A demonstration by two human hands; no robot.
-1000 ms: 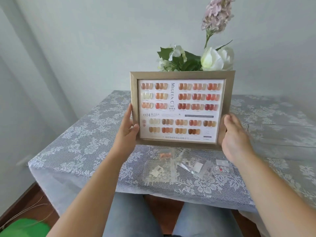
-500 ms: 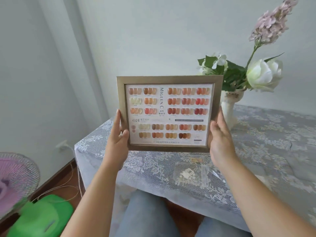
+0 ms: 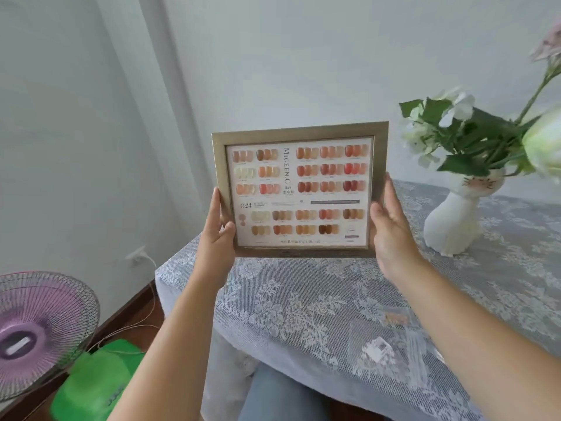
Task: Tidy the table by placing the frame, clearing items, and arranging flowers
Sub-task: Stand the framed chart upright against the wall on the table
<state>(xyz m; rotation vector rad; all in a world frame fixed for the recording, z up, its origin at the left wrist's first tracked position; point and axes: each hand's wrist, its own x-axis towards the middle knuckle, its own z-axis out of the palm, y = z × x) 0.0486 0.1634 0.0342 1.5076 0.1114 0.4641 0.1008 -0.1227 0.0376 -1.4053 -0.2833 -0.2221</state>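
Gold frame (image 3: 300,189) gripped upright by left hand (image 3: 217,235) and right hand (image 3: 391,235), unplaced; packets (image 3: 391,347) at five o'clock, flowers (image 3: 473,132) at two o'clock, untouched.

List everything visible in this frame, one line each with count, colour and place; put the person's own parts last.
Gold-framed nail colour chart: one, gold frame, held upright above the table's left corner.
White ceramic cat-face vase: one, white, on the table, right of the frame.
Flowers: one bunch, white and green with a pink spray, in the vase.
Clear plastic packets: several, transparent, near table edge, right.
Grey lace tablecloth: one, grey-white, covering the table.
Purple electric fan: one, purple, floor at left.
Green bag: one, green, floor beside fan.
Wall socket: one, white, low on wall.
Left hand: holding the frame's left edge.
Right hand: holding its right edge.
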